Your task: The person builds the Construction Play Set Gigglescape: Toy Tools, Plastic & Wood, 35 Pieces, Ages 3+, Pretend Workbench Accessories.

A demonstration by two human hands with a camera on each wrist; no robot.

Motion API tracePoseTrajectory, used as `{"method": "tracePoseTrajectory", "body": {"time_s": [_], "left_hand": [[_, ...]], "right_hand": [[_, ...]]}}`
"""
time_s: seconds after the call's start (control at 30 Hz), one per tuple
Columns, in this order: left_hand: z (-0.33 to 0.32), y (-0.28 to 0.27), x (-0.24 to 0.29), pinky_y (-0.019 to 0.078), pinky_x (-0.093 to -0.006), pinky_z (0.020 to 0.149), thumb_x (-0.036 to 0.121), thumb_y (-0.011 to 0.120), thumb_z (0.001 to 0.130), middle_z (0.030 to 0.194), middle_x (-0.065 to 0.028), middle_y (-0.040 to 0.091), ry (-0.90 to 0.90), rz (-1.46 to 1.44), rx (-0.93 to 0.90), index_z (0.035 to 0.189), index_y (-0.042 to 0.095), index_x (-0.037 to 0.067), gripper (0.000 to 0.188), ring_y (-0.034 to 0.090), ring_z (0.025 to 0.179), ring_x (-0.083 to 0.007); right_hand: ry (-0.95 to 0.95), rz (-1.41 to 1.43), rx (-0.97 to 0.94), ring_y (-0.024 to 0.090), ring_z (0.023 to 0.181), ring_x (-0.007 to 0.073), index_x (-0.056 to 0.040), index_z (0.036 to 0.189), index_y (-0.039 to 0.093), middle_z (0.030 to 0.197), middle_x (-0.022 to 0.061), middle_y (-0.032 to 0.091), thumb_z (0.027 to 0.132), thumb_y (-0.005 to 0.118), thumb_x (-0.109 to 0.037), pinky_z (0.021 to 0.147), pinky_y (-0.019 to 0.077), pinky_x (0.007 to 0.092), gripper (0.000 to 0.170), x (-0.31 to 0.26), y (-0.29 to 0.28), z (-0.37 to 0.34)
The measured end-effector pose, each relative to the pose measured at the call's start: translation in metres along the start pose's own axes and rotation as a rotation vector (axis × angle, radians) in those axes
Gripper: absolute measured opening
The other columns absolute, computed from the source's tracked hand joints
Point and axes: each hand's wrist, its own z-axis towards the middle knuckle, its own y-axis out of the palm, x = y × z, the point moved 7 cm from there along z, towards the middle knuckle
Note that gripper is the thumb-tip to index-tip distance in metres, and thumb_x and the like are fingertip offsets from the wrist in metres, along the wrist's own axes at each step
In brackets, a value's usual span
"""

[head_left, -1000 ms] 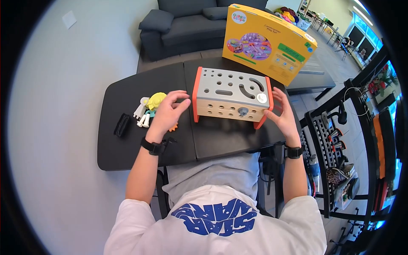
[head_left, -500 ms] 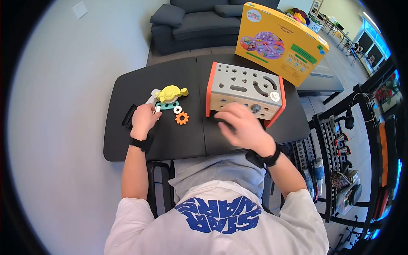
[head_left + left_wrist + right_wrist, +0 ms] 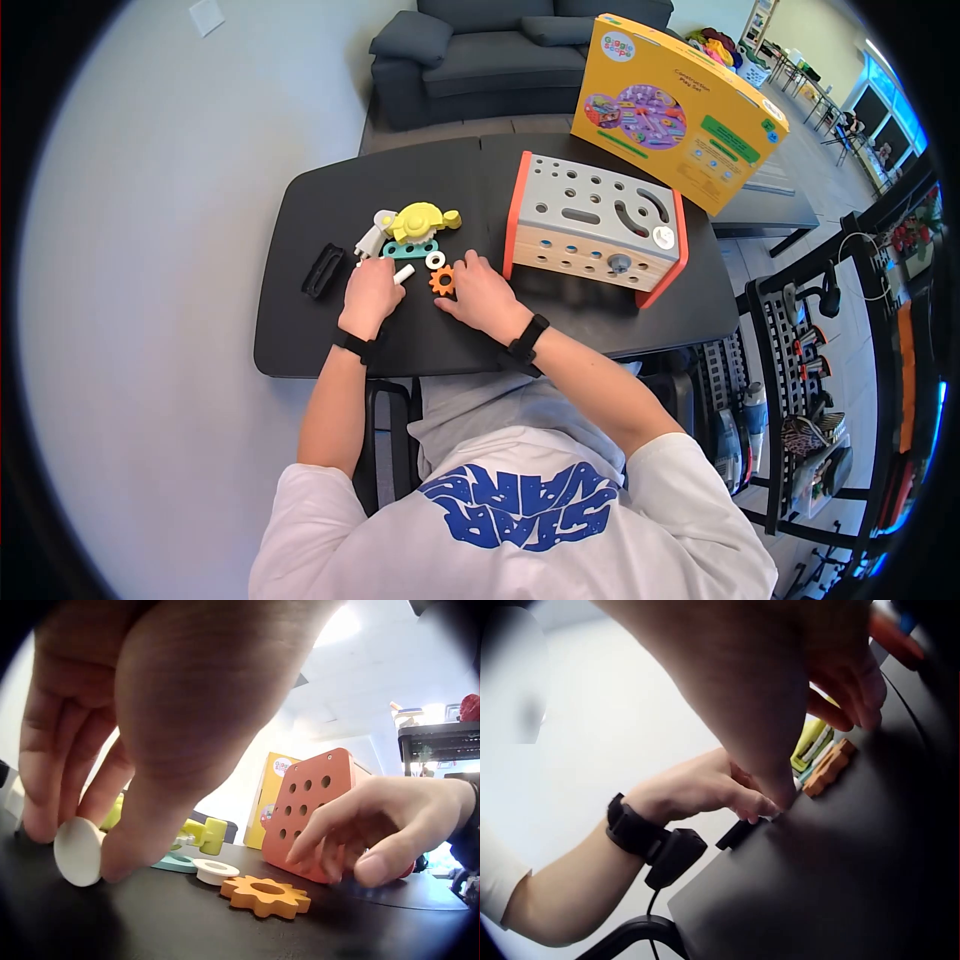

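My left hand [image 3: 370, 295] is low at the table's left part, its thumb and finger pinching a white peg [image 3: 403, 274]. The peg's round end [image 3: 78, 852] shows between them in the left wrist view. My right hand [image 3: 490, 295] is beside an orange toy gear [image 3: 441, 281], fingers spread and thumb apart, with nothing held. A white ring [image 3: 435, 259] lies just behind the gear. Beyond it are a teal strip with holes [image 3: 410, 250], a yellow toy saw [image 3: 418, 222] and a pale grey piece [image 3: 374, 238].
The toy workbench [image 3: 595, 225], with a grey top and red-orange ends, stands right of my hands. Behind it a yellow box [image 3: 675, 110] stands upright. A black oblong object [image 3: 322, 272] lies left of my left hand on the black table [image 3: 330, 205].
Both hands have left the workbench. The left went first to the small pieces and has taken hold of a white peg; the right has crossed leftward to the orange gear.
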Motion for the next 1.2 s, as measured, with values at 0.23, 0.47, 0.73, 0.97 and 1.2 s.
{"method": "tracePoseTrajectory", "body": {"time_s": [0.23,0.47,0.73,0.97,1.2], "left_hand": [[-0.005,0.0,0.013,0.0539,-0.0446,0.085,0.01,0.074,0.076,0.091,-0.0191,0.069,0.189,-0.195,-0.065,0.091,0.07,-0.001,0.019,0.067,0.092,-0.036],[-0.016,-0.032,0.057,0.0506,-0.0366,0.068,0.01,0.073,0.075,0.082,-0.0114,0.063,0.367,-0.402,-0.041,0.096,0.074,0.001,0.023,0.062,0.072,-0.0261],[-0.025,-0.05,0.083,0.0508,-0.0368,0.069,0.013,0.077,0.077,0.087,-0.011,0.063,0.477,-0.357,-0.016,0.102,0.074,0.002,0.027,0.062,0.075,-0.0249],[-0.03,-0.069,0.103,0.0533,-0.0317,0.075,0.025,0.084,0.081,0.099,-0.0079,0.067,0.439,-0.522,-0.022,0.114,0.069,0.001,0.043,0.064,0.081,-0.0194],[-0.024,-0.04,0.123,0.0535,-0.0287,0.076,0.025,0.078,0.091,0.093,-0.0082,0.071,0.391,-0.767,-0.294,0.115,0.067,-0.001,0.037,0.066,0.082,-0.0148]], "right_hand": [[0.028,0.01,0.005,0.066,0.101,0.032,0.0065,0.104,0.062,0.105,0.0204,0.062,0.082,0.077,-0.027,0.085,0.0597,0.0384,0.043,0.007,-0.002,0.003],[-0.041,0.071,0.13,0.07,0.082,0.0341,0.0024,0.093,0.058,0.091,0.0186,0.064,0.079,0.073,-0.022,0.074,0.0599,0.0425,0.032,-0.006,-0.021,-0.012],[-0.069,0.152,0.293,0.068,0.086,0.0314,0.0003,0.097,0.057,0.088,0.0153,0.063,0.079,0.075,-0.024,0.075,0.0581,0.0416,0.035,-0.009,-0.049,-0.039],[0.027,0.304,0.415,0.069,0.086,0.0321,0.003,0.113,0.059,0.096,0.0161,0.065,0.079,0.077,-0.024,0.075,0.0593,0.0408,0.048,0.007,-0.069,-0.069],[-0.035,0.432,0.671,0.066,0.075,0.0195,-0.0023,0.115,0.061,0.094,0.0088,0.067,0.075,0.083,-0.011,0.066,0.0565,0.0329,0.046,0.019,-0.091,-0.096]]}}
